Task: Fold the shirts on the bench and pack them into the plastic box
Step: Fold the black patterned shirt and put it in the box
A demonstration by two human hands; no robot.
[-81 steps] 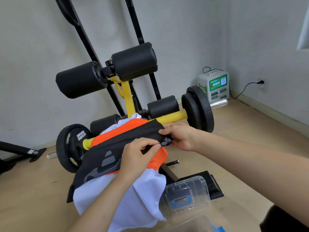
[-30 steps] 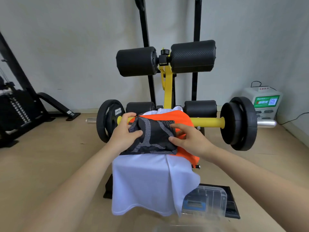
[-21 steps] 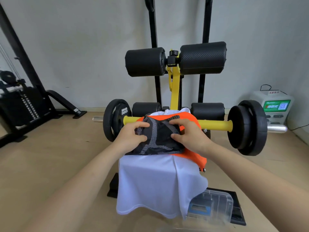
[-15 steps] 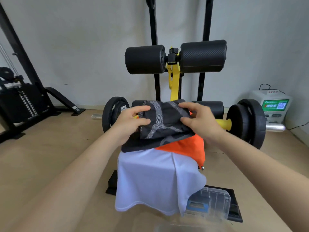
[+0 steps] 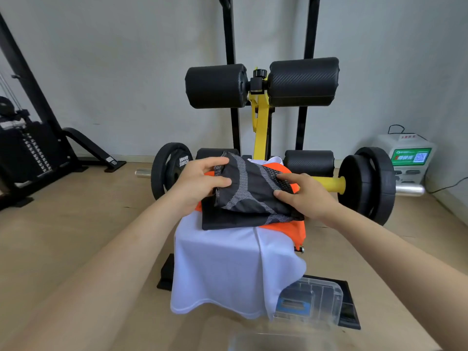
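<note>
Both hands clamp the folded black shirt (image 5: 253,196) from its two sides, the left hand (image 5: 200,184) pinching the left edge and the right hand (image 5: 304,192) the right, probably so the fold holds as it lifts off the pile. It sits on top of an orange shirt (image 5: 293,228) and a white shirt (image 5: 228,269) draped over the bench (its pad is hidden). The plastic box (image 5: 316,297) stands on the floor below right, partly behind the white hem, whose hanging cloth could snag. Weight plates (image 5: 367,183) flank the bench.
</note>
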